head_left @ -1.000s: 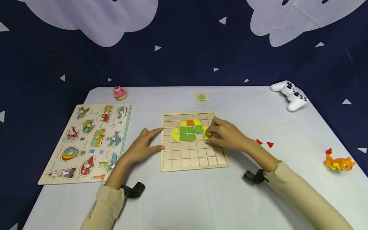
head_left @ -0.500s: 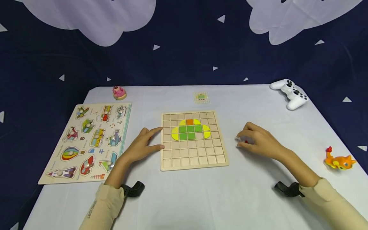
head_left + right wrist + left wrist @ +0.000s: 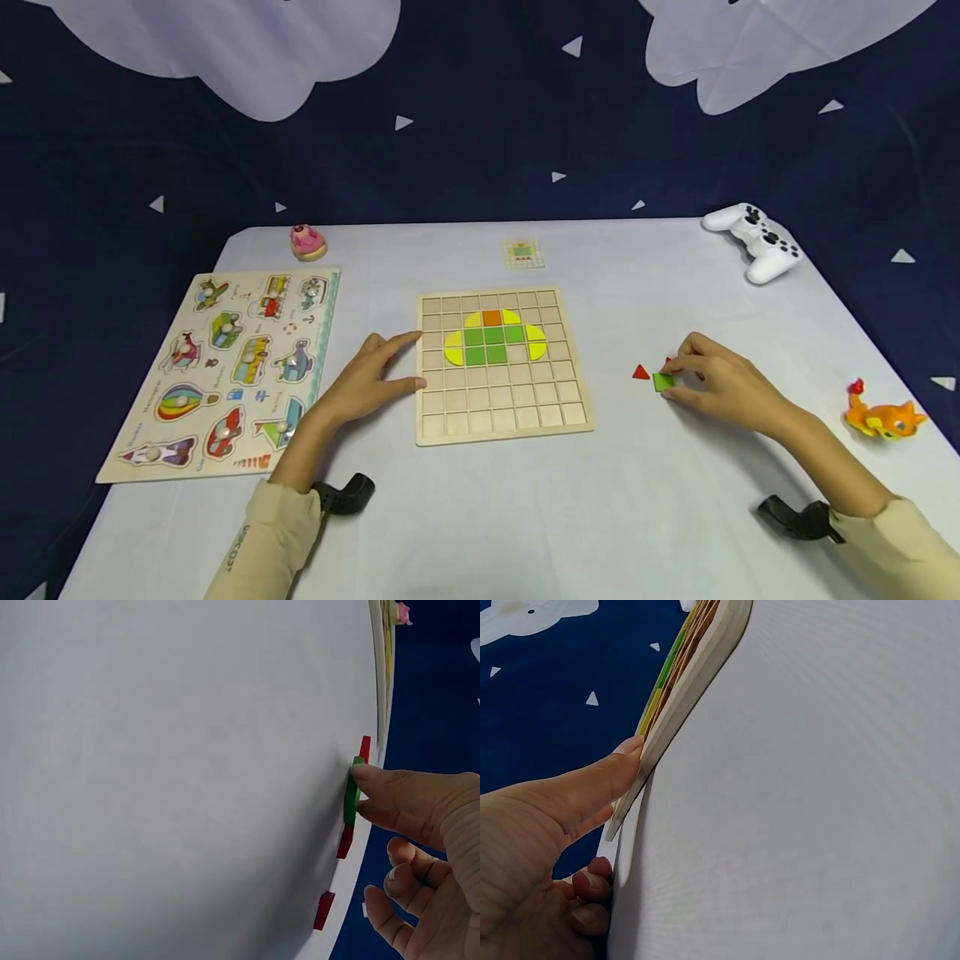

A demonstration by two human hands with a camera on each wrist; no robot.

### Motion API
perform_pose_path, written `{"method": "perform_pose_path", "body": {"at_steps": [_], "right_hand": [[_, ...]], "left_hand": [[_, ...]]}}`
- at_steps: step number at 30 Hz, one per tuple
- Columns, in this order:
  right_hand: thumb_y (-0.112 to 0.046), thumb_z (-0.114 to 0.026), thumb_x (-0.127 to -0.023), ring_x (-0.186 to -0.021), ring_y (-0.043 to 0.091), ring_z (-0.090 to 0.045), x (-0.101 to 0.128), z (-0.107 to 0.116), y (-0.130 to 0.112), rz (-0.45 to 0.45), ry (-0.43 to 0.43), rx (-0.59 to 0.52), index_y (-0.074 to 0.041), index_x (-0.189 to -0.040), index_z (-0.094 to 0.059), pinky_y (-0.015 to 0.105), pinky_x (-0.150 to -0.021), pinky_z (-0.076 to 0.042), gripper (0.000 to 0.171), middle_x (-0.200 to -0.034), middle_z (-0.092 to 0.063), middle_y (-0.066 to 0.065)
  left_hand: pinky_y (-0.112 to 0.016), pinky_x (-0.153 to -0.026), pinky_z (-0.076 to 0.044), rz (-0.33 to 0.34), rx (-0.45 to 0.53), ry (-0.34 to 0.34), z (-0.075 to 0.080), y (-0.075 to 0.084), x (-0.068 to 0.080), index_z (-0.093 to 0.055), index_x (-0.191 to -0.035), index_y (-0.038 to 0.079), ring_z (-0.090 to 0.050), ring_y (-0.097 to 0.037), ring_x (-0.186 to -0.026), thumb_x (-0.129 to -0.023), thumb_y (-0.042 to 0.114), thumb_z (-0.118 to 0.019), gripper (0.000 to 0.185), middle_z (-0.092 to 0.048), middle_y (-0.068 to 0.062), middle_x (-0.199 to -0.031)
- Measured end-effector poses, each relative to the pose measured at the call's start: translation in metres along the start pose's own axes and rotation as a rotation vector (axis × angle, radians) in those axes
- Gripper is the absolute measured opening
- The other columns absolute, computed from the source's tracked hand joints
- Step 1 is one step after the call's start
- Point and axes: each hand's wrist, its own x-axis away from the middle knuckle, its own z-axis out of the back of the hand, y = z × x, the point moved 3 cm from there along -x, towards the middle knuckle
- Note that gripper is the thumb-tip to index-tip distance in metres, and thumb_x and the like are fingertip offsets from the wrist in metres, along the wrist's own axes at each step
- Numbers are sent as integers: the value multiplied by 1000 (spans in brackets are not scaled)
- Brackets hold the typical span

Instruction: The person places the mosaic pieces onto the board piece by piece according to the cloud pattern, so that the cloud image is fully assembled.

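Note:
A square wooden grid board [image 3: 504, 417] lies mid-table with green, yellow and orange tiles set in its cells. My left hand [image 3: 367, 377] touches the board's left edge with thumb and index finger spread and fairly straight. In the left wrist view, the left thumb [image 3: 604, 784] rests against the board's rim. To the right of the board, my right hand [image 3: 723, 385] pinches a green square tile [image 3: 662, 382] between thumb and finger, close to the tabletop. Red triangle tiles [image 3: 641, 372] lie around it; the right wrist view shows several red pieces [image 3: 324, 911], partly hidden in the head view.
A small pattern card [image 3: 522, 253] lies behind the board. At left is a vehicle picture puzzle [image 3: 225, 375], with a pink cake-like toy [image 3: 307, 242] behind it. A white game controller [image 3: 753, 242] sits back right, an orange animal toy [image 3: 887, 419] front right.
My right hand has moved from the board's right side out to the loose tiles, and now pinches the green square tile. My left hand has stayed at the board's left edge.

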Motion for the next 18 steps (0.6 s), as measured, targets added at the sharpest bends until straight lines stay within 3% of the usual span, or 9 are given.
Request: {"method": "perform_pose_path", "body": {"at_steps": [18], "right_hand": [[-15, -90, -65, -73, 3, -46, -7, -3, 4, 5, 27, -3, -17, -83, -75, 22, -63, -39, 23, -87, -50, -12]], "left_hand": [[-35, -72, -32, -2, -1, 3, 1, -1, 0, -43, -151, 18, -35, -20, -80, -87, 33, -76, 74, -36, -7, -93]]}}
